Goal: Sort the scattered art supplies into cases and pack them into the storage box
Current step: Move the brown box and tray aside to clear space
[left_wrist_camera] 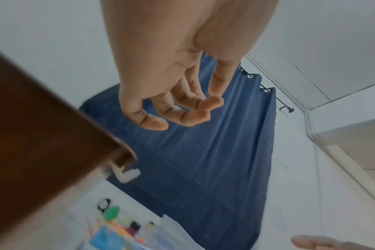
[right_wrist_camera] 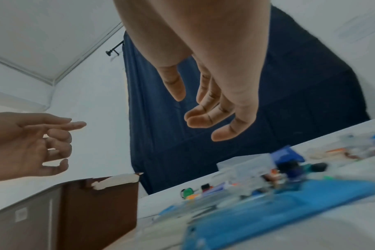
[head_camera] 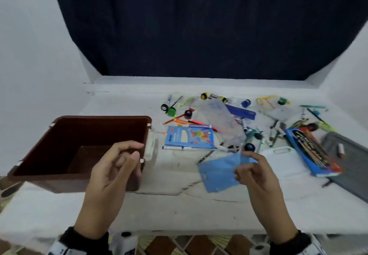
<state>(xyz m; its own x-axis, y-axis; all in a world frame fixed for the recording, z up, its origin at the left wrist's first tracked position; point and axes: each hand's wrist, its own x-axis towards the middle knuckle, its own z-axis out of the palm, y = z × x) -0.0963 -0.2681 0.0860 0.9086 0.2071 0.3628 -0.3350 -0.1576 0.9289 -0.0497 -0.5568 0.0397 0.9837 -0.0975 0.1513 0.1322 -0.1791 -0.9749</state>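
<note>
A brown storage box (head_camera: 59, 179) stands open on the left of the white table; its inside looks bare. My left hand (head_camera: 137, 151) hovers over the box's near right corner, fingers loosely curled, holding nothing. The left wrist view shows the same hand (left_wrist_camera: 182, 111) with nothing in it beside the box wall (left_wrist_camera: 43, 135). My right hand (head_camera: 242, 164) floats just above a flat blue case (head_camera: 217, 175) lying on the table. In the right wrist view that hand (right_wrist_camera: 188, 108) hangs relaxed, clear of the case (right_wrist_camera: 278, 206).
Pens, markers and paint pots (head_camera: 256, 133) lie scattered at the back right with a clear pouch (head_camera: 223, 121). A neon crayon box (head_camera: 189, 137), a white case (head_camera: 282, 161), a blue pencil box (head_camera: 312, 151) and a grey mesh case (head_camera: 348, 161) lie there too. A dark curtain (head_camera: 199, 25) hangs behind.
</note>
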